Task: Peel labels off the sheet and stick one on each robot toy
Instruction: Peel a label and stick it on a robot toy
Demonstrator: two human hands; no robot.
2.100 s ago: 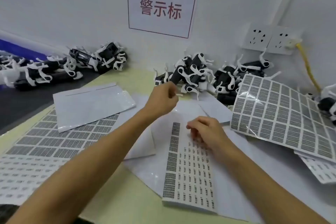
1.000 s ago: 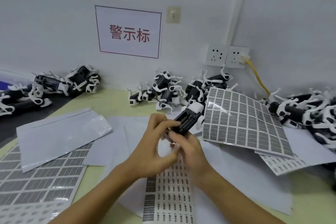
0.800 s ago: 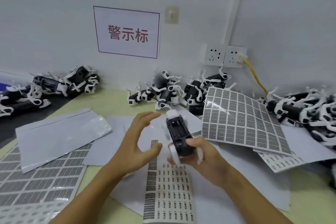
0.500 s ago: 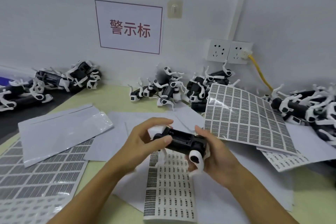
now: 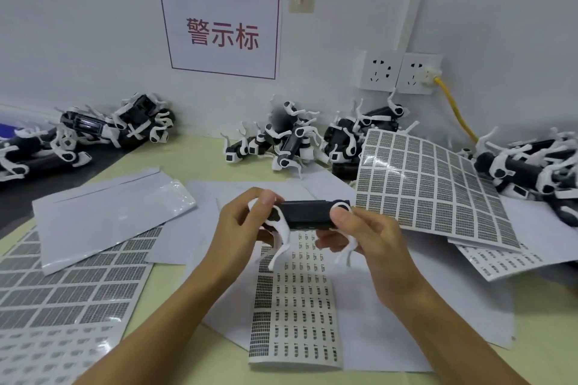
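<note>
Head view: a black robot toy (image 5: 305, 215) with white legs is held level above the table (image 5: 194, 162), at the centre of the picture. The left hand (image 5: 240, 225) grips its left end, thumb and fingers curled round the white leg joint; the right hand (image 5: 366, 234) pinches the right end, thumb on top. Whether a label is already on the toy cannot be made out (the face toward the camera looks plain black).

Directly under the toy, toward 6 o'clock, lies the label sheet (image 5: 295, 306); its printed rows run almost unbroken, so few labels seem to have been used. Bigger sheets lie at 8 o'clock (image 5: 68, 294) and 3 o'clock (image 5: 428, 187).

Heaps of toys wait along the wall: one at 10 o'clock (image 5: 119, 125), one at 12 o'clock (image 5: 281, 144), one at 2 o'clock (image 5: 531, 162). Which heap is labelled and which is not cannot be told. By my reading the job is in its early part, with most toys left to do.
</note>
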